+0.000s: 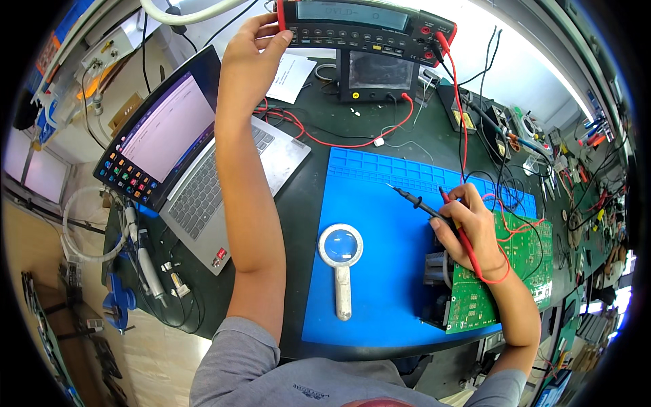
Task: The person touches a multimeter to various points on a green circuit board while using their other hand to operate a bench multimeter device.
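The laptop screen (166, 132) stood open at the left of the worktop (308, 183), tilted back, showing a pale pinkish-white window with a strip of small coloured icons along its lower-left edge. At the far edge sat the bench meter's display (352, 12), a long grey-green rectangle (its figures too faint to tell). Just below it a smaller instrument's screen (380, 70) was dark and squarish in a black frame. A white sheet of paper (290, 76) lay beside it.
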`<action>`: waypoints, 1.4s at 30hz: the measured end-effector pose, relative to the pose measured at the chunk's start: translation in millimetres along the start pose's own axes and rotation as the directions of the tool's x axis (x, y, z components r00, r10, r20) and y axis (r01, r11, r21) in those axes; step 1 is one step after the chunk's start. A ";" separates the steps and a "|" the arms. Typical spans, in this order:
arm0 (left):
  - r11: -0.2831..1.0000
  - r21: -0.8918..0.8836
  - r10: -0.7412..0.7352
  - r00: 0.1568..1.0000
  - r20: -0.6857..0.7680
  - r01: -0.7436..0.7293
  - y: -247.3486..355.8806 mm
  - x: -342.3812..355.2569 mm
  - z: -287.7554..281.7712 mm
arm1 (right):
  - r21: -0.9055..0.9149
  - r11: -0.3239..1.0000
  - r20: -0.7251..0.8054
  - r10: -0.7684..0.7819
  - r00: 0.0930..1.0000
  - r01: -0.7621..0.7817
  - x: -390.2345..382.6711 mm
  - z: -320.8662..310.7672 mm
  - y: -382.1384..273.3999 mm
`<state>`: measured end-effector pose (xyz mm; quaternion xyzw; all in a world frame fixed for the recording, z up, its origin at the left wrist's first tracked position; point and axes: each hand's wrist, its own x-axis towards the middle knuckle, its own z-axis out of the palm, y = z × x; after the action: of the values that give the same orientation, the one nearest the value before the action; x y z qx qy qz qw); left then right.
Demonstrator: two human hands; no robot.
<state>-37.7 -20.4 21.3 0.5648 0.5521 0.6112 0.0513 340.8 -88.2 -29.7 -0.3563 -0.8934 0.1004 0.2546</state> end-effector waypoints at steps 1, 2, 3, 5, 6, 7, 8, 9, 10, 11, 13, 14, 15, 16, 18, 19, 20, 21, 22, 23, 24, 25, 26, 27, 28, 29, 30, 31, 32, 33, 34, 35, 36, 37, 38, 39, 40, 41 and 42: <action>0.999 0.029 0.021 1.000 -0.005 -0.021 -1.6 -0.1 0.0 | 0.002 1.000 0.002 0.004 1.000 -0.004 0.2 0.0 -0.2; 0.996 0.077 0.034 0.999 0.000 -0.034 -1.3 -0.9 0.2 | 0.003 1.000 0.002 0.003 1.000 -0.003 0.2 -0.2 -0.2; 0.991 0.125 0.047 0.999 0.007 -0.047 -0.5 -2.6 -0.1 | 0.003 1.000 0.002 0.002 1.000 -0.002 0.4 -0.3 -0.3; 0.979 0.195 0.064 0.998 0.013 -0.065 -0.5 -3.9 -0.2 | 0.003 1.000 0.001 -0.001 1.000 0.001 0.6 -0.4 -0.2; 0.974 0.217 0.070 0.998 0.012 -0.070 -1.2 -4.4 -0.3 | 0.002 1.000 0.000 -0.004 1.000 0.004 0.8 -0.1 -0.1; 0.968 0.239 0.075 0.997 0.011 -0.075 -1.7 -4.9 -0.3 | 0.001 1.000 -0.001 -0.007 1.000 0.007 0.7 0.2 0.0; 0.968 0.241 0.071 0.997 0.010 -0.071 -1.3 -4.9 0.1 | -0.001 1.000 -0.004 -0.008 1.000 0.008 0.5 0.2 0.1; 0.968 0.243 0.066 0.998 0.009 -0.066 -0.5 -4.9 0.9 | -0.003 1.000 -0.007 -0.009 1.000 0.009 0.1 0.2 0.4; 0.968 0.244 0.062 0.998 0.008 -0.062 0.0 -4.9 1.5 | -0.005 1.000 -0.010 -0.009 1.000 0.009 -0.2 0.0 0.4; 0.967 0.247 0.064 0.998 0.009 -0.065 0.2 -5.1 1.5 | -0.005 1.000 -0.009 -0.009 1.000 0.009 -0.3 0.1 0.5; 0.965 0.254 0.069 0.998 0.010 -0.070 0.8 -5.3 1.6 | -0.005 1.000 -0.008 -0.009 1.000 0.009 0.0 0.3 0.5; 0.966 0.251 0.055 0.998 0.012 -0.056 2.7 -5.4 1.5 | -0.003 1.000 -0.012 -0.013 1.000 0.013 0.2 -0.1 0.3; 0.968 0.248 0.040 0.999 0.014 -0.042 5.2 -5.9 1.2 | -0.002 1.000 -0.017 -0.017 1.000 0.017 0.2 -0.3 0.2; 0.969 0.245 0.025 1.000 0.016 -0.028 7.0 -6.0 1.2 | 0.000 1.000 -0.021 -0.021 1.000 0.021 0.3 -0.5 0.1; 0.967 0.251 0.035 0.999 0.013 -0.038 6.5 -6.1 1.2 | 0.000 1.000 -0.025 -0.029 0.999 0.029 0.6 -0.2 0.3; 0.966 0.254 0.041 0.999 0.012 -0.042 6.1 -6.1 0.9 | 0.000 0.999 -0.027 -0.033 0.999 0.033 0.6 -0.1 0.4; 0.967 0.251 0.044 0.999 0.014 -0.046 5.5 -6.1 1.0 | -0.003 0.999 -0.025 -0.032 0.999 0.032 0.2 -0.1 0.4; 0.967 0.248 0.048 0.999 0.016 -0.050 5.1 -6.1 0.9 | -0.005 0.999 -0.023 -0.031 0.999 0.031 -0.1 -0.2 0.4; 0.968 0.245 0.052 0.999 0.018 -0.054 5.0 -6.0 0.8 | -0.007 1.000 -0.021 -0.031 0.999 0.031 -0.4 -0.3 0.3; 0.968 0.244 0.049 0.999 0.019 -0.053 5.2 -6.2 0.8 | -0.008 1.000 -0.019 -0.030 0.999 0.030 -0.6 -0.4 0.3; 0.969 0.243 0.047 0.999 0.020 -0.051 5.7 -6.6 0.8 | -0.009 1.000 -0.017 -0.029 0.999 0.029 -0.6 -0.7 0.2; 0.969 0.241 0.045 0.999 0.021 -0.049 6.3 -7.0 0.7 | -0.011 1.000 -0.015 -0.028 0.999 0.028 -0.6 -1.0 0.1; 0.969 0.243 0.035 0.999 0.023 -0.039 7.2 -7.5 0.5 | -0.011 1.000 -0.017 -0.029 0.999 0.029 -0.7 -1.0 0.0; 0.969 0.244 0.024 0.999 0.025 -0.030 8.5 -8.0 0.2 | -0.011 0.999 -0.019 -0.030 0.999 0.030 -0.7 -1.1 -0.1; 0.969 0.245 0.014 1.000 0.027 -0.020 9.1 -8.2 0.2 | -0.012 0.999 -0.021 -0.031 0.999 0.031 -0.9 -1.1 0.0; 0.970 0.244 0.012 1.000 0.018 -0.016 8.5 -8.1 0.1 | -0.013 0.999 -0.021 -0.033 0.999 0.033 -1.1 -0.9 0.4; 0.970 0.243 0.011 1.000 0.010 -0.013 7.3 -7.9 0.2 | -0.014 0.999 -0.020 -0.035 0.999 0.034 -1.4 -0.6 0.9; 0.970 0.242 0.009 1.000 0.001 -0.009 6.7 -7.9 0.2 | -0.016 0.999 -0.020 -0.036 0.999 0.036 -1.6 -0.4 1.2; 0.968 0.249 0.016 1.000 0.001 -0.016 6.7 -7.9 0.3 | -0.015 0.999 -0.020 -0.037 0.999 0.037 -1.7 -0.5 1.3; 0.967 0.256 0.023 1.000 0.001 -0.023 6.9 -7.9 0.3 | -0.015 0.999 -0.021 -0.038 0.999 0.038 -1.7 -0.6 1.3; 0.964 0.263 0.030 1.000 0.001 -0.029 7.1 -7.9 0.2 | -0.014 0.999 -0.021 -0.040 0.999 0.039 -1.7 -0.7 1.3; 0.964 0.263 0.032 0.999 0.002 -0.031 6.3 -7.9 0.4 | -0.015 0.999 -0.022 -0.041 0.999 0.040 -1.6 -0.5 1.2; 0.964 0.263 0.034 0.999 0.002 -0.033 5.4 -7.9 0.5 | -0.016 0.999 -0.022 -0.042 0.999 0.041 -1.6 -0.3 1.1; 0.964 0.264 0.036 0.999 0.002 -0.035 4.6 -7.9 0.5 | -0.017 0.999 -0.023 -0.043 0.999 0.042 -1.4 0.0 1.0; 0.964 0.264 0.035 0.999 0.003 -0.035 4.9 -7.9 0.3 | -0.018 0.999 -0.023 -0.045 0.999 0.044 -1.4 -0.1 1.2; 0.964 0.263 0.035 0.999 0.004 -0.035 5.0 -7.8 0.0 | -0.020 0.999 -0.024 -0.047 0.999 0.046 -1.3 -0.1 1.4; 0.964 0.263 0.034 0.999 0.005 -0.034 5.0 -7.7 -0.3 | -0.021 0.999 -0.024 -0.049 0.999 0.049 -1.1 -0.2 1.4; 0.961 0.274 0.047 0.999 0.007 -0.047 4.0 -7.4 0.0 | -0.021 0.999 -0.022 -0.045 0.999 0.044 -1.2 -0.4 1.4; 0.956 0.285 0.061 0.998 0.009 -0.061 2.5 -6.9 0.2 | -0.020 0.999 -0.020 -0.040 0.999 0.040 -1.3 -0.6 1.3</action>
<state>-33.6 -26.0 18.7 0.5829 0.6169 0.5266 -0.0495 342.7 -88.2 -30.2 -0.3417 -0.8987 0.0830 0.2620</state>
